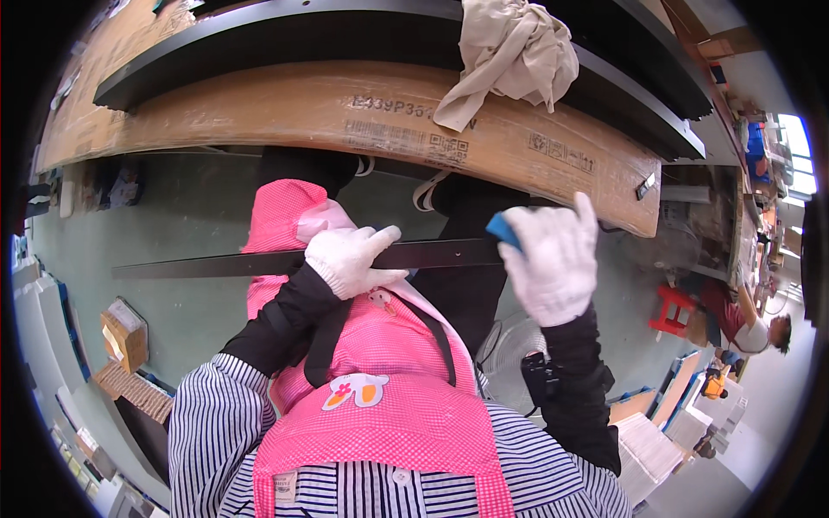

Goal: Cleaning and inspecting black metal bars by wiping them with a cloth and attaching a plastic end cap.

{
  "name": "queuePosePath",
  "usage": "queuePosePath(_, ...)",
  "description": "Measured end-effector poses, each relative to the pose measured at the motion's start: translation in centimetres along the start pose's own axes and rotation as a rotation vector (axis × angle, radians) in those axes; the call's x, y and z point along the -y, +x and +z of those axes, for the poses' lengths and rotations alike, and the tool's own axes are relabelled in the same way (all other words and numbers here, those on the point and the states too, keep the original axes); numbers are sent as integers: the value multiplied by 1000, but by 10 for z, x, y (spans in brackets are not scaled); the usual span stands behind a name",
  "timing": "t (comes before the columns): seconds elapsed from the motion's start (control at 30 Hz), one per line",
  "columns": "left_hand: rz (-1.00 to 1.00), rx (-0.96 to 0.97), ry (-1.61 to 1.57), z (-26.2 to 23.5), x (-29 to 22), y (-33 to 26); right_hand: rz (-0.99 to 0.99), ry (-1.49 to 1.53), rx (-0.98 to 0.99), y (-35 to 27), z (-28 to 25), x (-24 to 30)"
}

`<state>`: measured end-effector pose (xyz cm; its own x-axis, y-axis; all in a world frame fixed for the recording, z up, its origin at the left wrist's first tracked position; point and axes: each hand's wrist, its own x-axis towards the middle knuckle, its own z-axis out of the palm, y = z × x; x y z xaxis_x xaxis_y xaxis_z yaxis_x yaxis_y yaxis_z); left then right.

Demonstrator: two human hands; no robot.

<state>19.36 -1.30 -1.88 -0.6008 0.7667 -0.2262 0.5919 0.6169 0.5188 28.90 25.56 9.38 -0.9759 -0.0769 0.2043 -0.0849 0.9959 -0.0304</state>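
Observation:
A long, narrow black strip (445, 254) lies crosswise in front of my body, above the pink apron. My left hand (350, 259), in a white glove, is wrapped round the strip near its middle. At the strip's right end is my right hand (554, 263), also white-gloved and slightly blurred, with a small blue piece (503, 230) pinched at its thumb side. I cannot make out whether that piece is cloth or sponge. The right index finger points up, and this hand covers the end of the strip.
Ahead stands a long film-wrapped cardboard box (285, 108) bearing long black profiles (302, 39). A crumpled beige cloth (518, 56) hangs over them. A fan (514, 358) stands near my right forearm. Farther right are a red stool (670, 309) and another person (749, 324). A carton (126, 335) sits left.

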Motion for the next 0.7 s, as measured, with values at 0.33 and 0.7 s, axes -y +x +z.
queuePosePath(0.33, 109, -86, 9, 4, 5, -2, -133, 26, 52, -2, 14, 7)
queuePosePath(0.7, 115, -163, -6, 1, 2, 2, 304, -204, 13, -42, -18, -72)
